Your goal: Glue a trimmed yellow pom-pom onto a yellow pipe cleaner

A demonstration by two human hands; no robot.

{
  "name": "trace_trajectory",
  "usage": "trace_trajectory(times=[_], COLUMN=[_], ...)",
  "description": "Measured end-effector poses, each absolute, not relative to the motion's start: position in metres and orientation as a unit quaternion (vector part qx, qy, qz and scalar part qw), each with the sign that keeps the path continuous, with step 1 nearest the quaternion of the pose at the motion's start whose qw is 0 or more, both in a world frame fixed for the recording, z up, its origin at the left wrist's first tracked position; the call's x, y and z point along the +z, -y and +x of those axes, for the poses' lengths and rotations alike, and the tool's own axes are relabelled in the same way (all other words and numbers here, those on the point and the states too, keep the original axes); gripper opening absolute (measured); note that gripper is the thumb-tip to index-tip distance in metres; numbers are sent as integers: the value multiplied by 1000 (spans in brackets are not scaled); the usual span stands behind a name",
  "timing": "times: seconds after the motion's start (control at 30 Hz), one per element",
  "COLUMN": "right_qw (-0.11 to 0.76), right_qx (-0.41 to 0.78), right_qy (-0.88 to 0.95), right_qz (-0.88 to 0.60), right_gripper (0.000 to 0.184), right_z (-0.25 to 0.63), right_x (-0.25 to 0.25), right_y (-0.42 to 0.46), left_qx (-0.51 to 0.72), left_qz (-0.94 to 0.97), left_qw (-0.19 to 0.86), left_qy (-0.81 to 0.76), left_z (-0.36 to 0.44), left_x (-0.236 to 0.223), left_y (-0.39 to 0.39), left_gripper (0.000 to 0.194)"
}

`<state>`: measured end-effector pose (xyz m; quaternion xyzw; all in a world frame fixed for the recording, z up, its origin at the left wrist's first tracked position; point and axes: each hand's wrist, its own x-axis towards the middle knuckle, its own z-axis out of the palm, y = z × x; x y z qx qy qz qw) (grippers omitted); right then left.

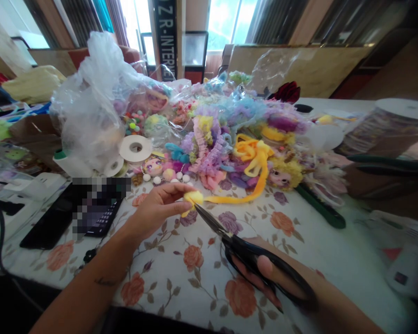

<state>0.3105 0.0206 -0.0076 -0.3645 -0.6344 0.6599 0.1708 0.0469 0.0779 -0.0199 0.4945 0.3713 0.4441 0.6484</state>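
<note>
Between the thumb and fingers of my left hand (167, 200) is a small bunched piece of yellow ribbon (194, 197). A longer orange-yellow ribbon (235, 200) runs from it to the right and up to a loose tangle (252, 155) beside the craft pile. Held in my right hand (261, 271) is a pair of black-handled scissors (251, 253). Their tips point up-left and meet the lower edge of the yellow piece; whether the blades cut into it I cannot tell.
A heap of pastel lace and ruffles (209, 148) with doll heads lies behind my hands. White tape rolls (135, 148) and a clear plastic bag (94, 93) stand left of it. Phones (48, 220) lie at the left; a green-handled tool (320, 206) lies right.
</note>
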Motion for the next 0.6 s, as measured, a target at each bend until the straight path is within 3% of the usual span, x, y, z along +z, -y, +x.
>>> trace_trajectory(times=[0.6], right_qw=[133], right_qx=[633], right_qy=[659], right_qz=[-384], right_gripper=[65], right_z=[313], right_x=[-14], right_y=[-22], left_qx=[445], left_qz=[497], left_qw=[647], left_qy=[-370], left_z=[50], left_x=[-19], left_y=[-77], left_gripper=[28])
